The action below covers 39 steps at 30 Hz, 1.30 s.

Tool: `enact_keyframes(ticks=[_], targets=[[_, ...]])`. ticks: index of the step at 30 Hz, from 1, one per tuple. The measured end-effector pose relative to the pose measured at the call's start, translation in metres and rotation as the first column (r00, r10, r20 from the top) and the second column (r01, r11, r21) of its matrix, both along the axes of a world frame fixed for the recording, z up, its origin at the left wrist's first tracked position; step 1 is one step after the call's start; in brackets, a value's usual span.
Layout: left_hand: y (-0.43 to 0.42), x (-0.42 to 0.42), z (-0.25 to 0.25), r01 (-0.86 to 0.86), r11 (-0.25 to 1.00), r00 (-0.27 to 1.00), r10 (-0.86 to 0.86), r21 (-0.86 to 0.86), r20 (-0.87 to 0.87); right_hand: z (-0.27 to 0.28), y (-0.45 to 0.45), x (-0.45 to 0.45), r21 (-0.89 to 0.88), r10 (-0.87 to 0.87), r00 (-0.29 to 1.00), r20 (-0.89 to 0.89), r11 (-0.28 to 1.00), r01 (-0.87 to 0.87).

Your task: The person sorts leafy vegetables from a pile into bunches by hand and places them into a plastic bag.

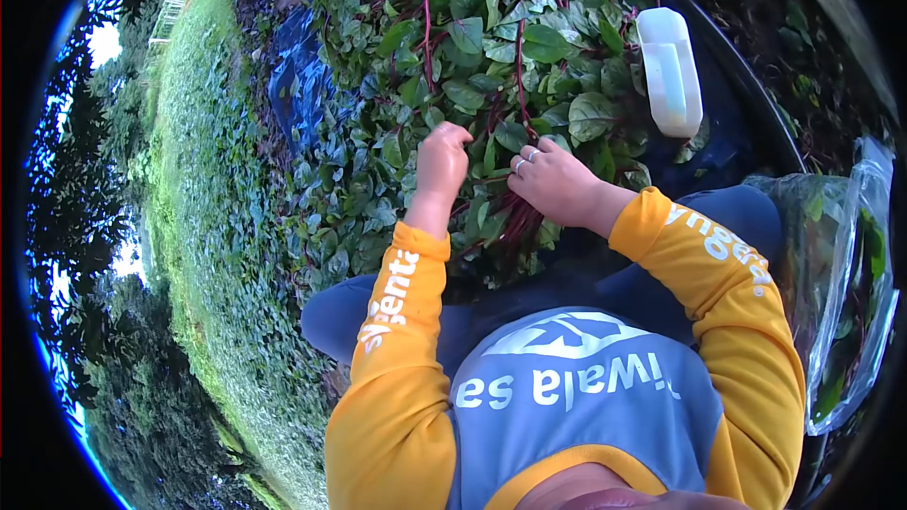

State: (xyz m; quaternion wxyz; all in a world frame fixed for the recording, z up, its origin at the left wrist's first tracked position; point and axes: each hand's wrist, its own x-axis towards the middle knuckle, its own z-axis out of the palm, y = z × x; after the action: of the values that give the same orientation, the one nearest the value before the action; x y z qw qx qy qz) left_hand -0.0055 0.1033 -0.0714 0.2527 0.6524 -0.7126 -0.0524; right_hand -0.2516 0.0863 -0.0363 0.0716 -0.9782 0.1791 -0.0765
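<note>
My right hand point(553, 181), with rings on its fingers, is closed around a bunch of red-stemmed leafy greens point(518, 225). They look like Malabar spinach, and their cut stems point down toward my lap. To the left, my left hand point(442, 166) is held just above the leaves with its fingers curled together. Whatever may be between those fingertips is too small to make out. A large heap of the same greens point(463, 42), with dark red stems and broad green leaves, spreads in front of both hands.
A white cut-open plastic container point(670, 76) stands right of the heap, beside a dark curved rim point(746, 57). A clear plastic bag point(846, 293) with leaves inside lies at my right. Blue plastic sheeting point(296, 76) shows at the left, before a green field point(203, 227).
</note>
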Motion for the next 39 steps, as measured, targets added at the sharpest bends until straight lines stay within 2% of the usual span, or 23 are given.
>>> enact_keyframes(ticks=[1,3,5,7,9,10,12,15,16,17,19,21,22,23,24,25,27,29,31,33,34,36,39], targets=[[-0.014,0.013,-0.004,-0.078,0.995,0.996,0.075,0.064,0.037,0.002,0.001,-0.001,0.018,0.029,0.999,-0.021,0.999,-0.029],[-0.035,0.012,-0.011,-0.17,0.982,0.945,0.185,-0.076,0.271,-0.001,0.0,-0.003,0.0,0.026,1.0,-0.016,1.0,-0.026],[-0.052,-0.036,0.036,-0.101,0.994,0.937,0.112,-0.05,0.332,-0.005,0.003,-0.003,0.001,0.026,1.0,-0.011,1.0,-0.026],[-0.081,-0.059,0.013,0.007,0.999,0.998,-0.009,0.043,0.059,-0.006,0.003,-0.003,0.067,0.051,0.998,-0.048,0.997,-0.047],[-0.098,-0.084,0.0,-0.129,0.987,0.986,0.116,0.098,0.122,-0.002,0.004,-0.005,0.064,0.053,0.998,-0.035,0.997,-0.05],[-0.111,-0.081,-0.01,-0.127,0.988,0.986,0.116,0.089,0.122,0.0,0.003,-0.006,0.06,0.054,0.998,-0.022,0.997,-0.052],[-0.132,-0.076,-0.026,-0.272,0.934,0.96,0.247,0.233,0.131,-0.001,-0.002,-0.007,0.061,0.04,0.999,-0.031,0.997,-0.039],[-0.141,-0.033,-0.024,-0.102,0.938,0.966,0.173,0.332,-0.193,-0.006,-0.004,-0.01,0.015,-0.012,1.0,-0.002,1.0,0.012],[-0.135,-0.024,-0.009,-0.033,0.901,0.847,0.254,0.432,-0.466,-0.005,-0.007,-0.011,0.023,-0.01,1.0,0.005,1.0,0.01],[-0.128,-0.015,0.006,0.06,0.863,0.645,0.349,0.501,-0.679,-0.004,-0.01,-0.01,0.03,-0.004,1.0,0.013,1.0,0.004],[-0.112,-0.002,0.033,0.078,0.828,0.527,0.438,0.555,-0.728,-0.003,-0.011,-0.009,0.015,0.009,0.999,0.03,1.0,-0.01],[-0.097,0.011,0.049,0.05,0.837,0.534,0.438,0.545,-0.723,0.001,-0.012,-0.009,-0.059,-0.004,0.997,0.071,0.998,0.008],[-0.092,0.024,0.046,0.044,0.839,0.534,0.439,0.542,-0.723,0.01,-0.012,-0.01,-0.015,-0.002,1.0,0.004,1.0,0.002],[-0.088,0.034,0.041,-0.031,0.925,0.749,0.272,0.378,-0.605,0.009,-0.011,-0.009,-0.017,0.001,1.0,0.002,1.0,-0.001],[-0.084,0.034,0.044,-0.049,0.981,0.906,0.123,0.188,-0.405,0.008,-0.011,-0.008,-0.014,-0.001,0.999,0.043,1.0,0.001],[-0.078,0.03,0.044,-0.048,0.981,0.904,0.123,0.188,-0.41,0.008,-0.01,-0.009,-0.01,-0.003,0.997,0.083,1.0,0.004],[-0.056,0.017,0.044,0.033,0.989,0.97,0.004,0.147,-0.243,0.013,-0.01,-0.008,-0.011,-0.002,0.998,0.062,1.0,0.002],[-0.028,-0.011,0.036,0.163,0.962,0.968,-0.113,0.218,-0.226,0.011,-0.01,-0.005,-0.012,0.008,0.999,0.047,1.0,-0.007],[-0.002,-0.025,0.017,0.255,0.903,0.911,-0.105,0.346,-0.399,0.001,-0.014,-0.005,-0.125,-0.049,0.956,0.288,0.988,0.089],[0.012,-0.031,0.006,0.23,0.849,0.791,0.122,0.476,-0.599,0.002,-0.015,-0.006,-0.086,-0.085,0.966,0.244,0.99,0.109],[0.017,-0.028,0.0,0.228,0.849,0.788,0.127,0.476,-0.603,0.004,-0.015,-0.008,-0.042,-0.126,0.98,0.151,0.99,0.134],[0.026,-0.022,-0.006,0.389,0.887,0.867,-0.261,0.249,-0.424,0.003,-0.012,-0.007,0.004,-0.185,0.983,0.015,0.983,0.185],[0.037,-0.03,-0.013,0.344,0.875,0.85,-0.137,0.34,-0.509,-0.007,-0.013,-0.008,-0.115,-0.161,0.986,0.037,0.98,0.164]])
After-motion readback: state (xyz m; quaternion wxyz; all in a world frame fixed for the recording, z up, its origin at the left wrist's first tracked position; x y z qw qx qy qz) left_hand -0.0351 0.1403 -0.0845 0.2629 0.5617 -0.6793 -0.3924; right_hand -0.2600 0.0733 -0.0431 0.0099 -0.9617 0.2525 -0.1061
